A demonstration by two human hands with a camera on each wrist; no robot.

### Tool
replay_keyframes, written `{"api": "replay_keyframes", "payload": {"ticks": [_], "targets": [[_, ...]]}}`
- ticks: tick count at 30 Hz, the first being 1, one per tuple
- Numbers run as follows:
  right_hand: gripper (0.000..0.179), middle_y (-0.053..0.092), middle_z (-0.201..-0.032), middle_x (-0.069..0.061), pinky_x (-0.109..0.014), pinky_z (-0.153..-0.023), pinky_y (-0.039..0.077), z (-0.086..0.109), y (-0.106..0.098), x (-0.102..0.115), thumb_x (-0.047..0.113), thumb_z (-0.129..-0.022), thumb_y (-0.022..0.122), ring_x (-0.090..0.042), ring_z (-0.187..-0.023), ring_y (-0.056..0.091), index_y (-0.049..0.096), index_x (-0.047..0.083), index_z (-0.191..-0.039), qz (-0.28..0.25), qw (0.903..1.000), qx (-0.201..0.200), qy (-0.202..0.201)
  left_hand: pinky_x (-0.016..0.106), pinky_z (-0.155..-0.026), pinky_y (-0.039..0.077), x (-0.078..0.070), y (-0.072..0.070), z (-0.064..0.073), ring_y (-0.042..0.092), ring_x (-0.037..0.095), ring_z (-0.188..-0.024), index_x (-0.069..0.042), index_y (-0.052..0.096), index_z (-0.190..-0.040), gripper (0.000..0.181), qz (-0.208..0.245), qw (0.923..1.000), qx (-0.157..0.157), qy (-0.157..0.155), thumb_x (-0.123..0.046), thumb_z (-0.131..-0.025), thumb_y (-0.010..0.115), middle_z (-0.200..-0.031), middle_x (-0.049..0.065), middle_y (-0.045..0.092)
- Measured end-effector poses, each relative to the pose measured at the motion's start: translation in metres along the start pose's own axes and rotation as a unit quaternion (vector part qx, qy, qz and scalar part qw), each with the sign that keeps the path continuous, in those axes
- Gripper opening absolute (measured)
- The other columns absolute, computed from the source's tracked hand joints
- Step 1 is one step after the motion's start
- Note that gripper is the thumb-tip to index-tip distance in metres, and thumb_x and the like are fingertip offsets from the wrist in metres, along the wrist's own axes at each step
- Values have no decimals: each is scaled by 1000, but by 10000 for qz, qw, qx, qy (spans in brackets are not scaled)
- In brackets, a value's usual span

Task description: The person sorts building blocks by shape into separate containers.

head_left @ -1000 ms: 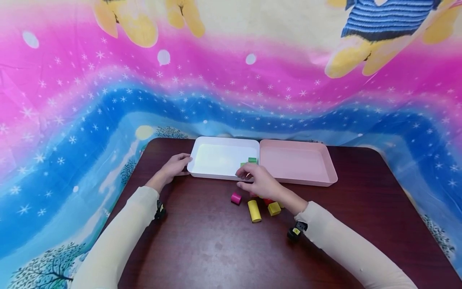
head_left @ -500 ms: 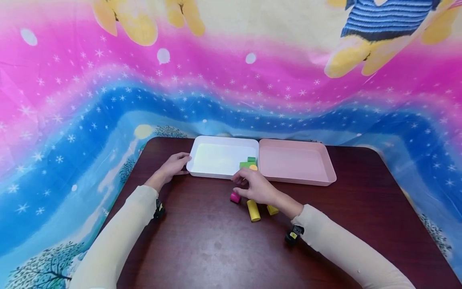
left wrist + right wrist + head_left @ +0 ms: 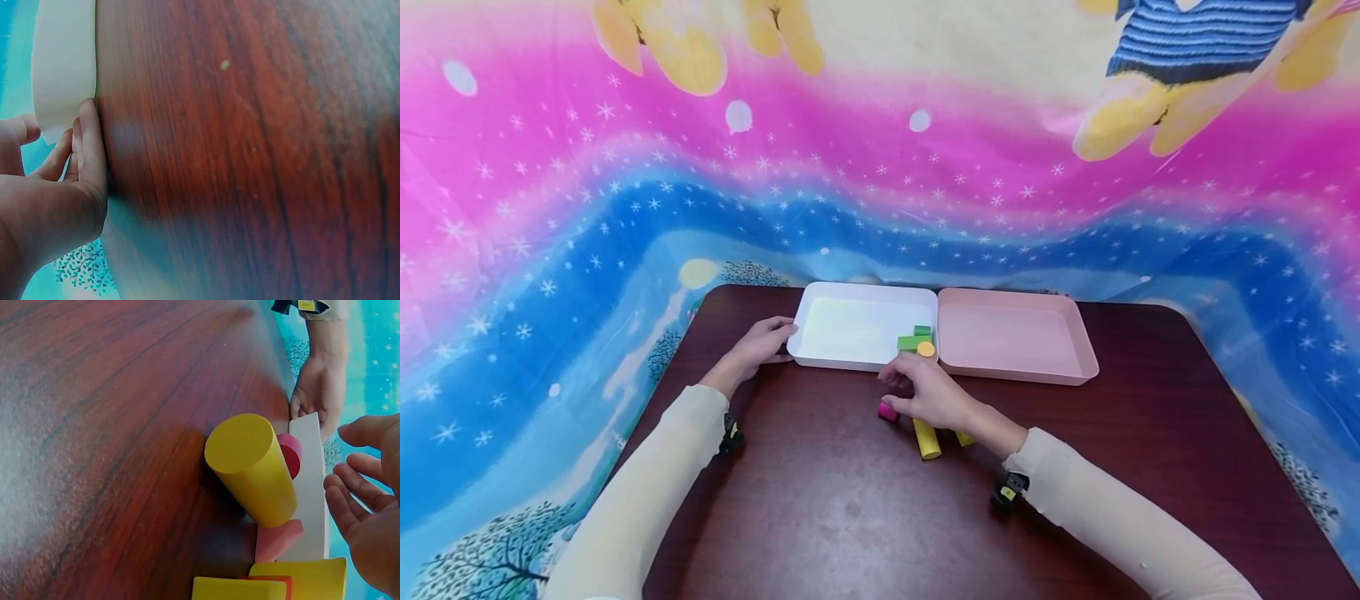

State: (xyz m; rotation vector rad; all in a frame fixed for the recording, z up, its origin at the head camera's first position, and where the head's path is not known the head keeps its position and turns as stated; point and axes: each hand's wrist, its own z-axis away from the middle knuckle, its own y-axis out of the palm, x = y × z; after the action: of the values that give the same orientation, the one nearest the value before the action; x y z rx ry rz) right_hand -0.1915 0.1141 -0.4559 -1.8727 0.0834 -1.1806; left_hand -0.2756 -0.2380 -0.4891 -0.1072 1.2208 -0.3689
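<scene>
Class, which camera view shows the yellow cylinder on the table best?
The right wrist view: the yellow cylinder is large there, with its flat end and curved side plain. The head view shows it small, its far end hidden behind the right hand. The left wrist view does not show it at all.

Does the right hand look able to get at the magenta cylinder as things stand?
Probably yes: the right hand looks free, with fingers relaxed, and hovers near the magenta cylinder; I see nothing lying on top of it.
</scene>
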Motion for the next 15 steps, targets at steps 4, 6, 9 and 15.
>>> {"api": "replay_keyframes", "payload": {"ticks": [4,6,9,15], "targets": [[30,68,-112,-10,-43,-89,61,0,4,0,11,-94,81,-28,-102,69,69,2,-120,-58,9999,88,-12,45,-102,58,-1,0,0,57,33,-132,-5,41,-160,55,30,10000,-6,8,-33,-114,49,-150,19,52],[31,68,-112,-11,-45,-89,61,1,6,-1,12,-94,82,-29,-102,69,69,2,-120,-57,9999,116,-17,45,-102,58,-1,0,0,57,33,-132,-5,41,-160,54,36,10000,-1,7,-32,-114,49,-150,19,51],[32,68,-111,-11,-44,-88,61,1,9,0,12,-93,83,-27,-101,69,70,2,-120,-2,9999,128,-14,45,-102,58,-2,0,0,57,33,-133,-5,40,-161,55,27,10000,8,7,-32,-114,49,-151,19,51],[33,67,-111,-3,-32,-86,59,3,15,-2,15,-93,83,-16,-99,65,71,5,-122,221,9995,203,22,45,-102,58,-1,0,-1,56,34,-134,-5,39,-162,56,76,10000,-12,-19,-32,-114,50,-152,19,50]]}}
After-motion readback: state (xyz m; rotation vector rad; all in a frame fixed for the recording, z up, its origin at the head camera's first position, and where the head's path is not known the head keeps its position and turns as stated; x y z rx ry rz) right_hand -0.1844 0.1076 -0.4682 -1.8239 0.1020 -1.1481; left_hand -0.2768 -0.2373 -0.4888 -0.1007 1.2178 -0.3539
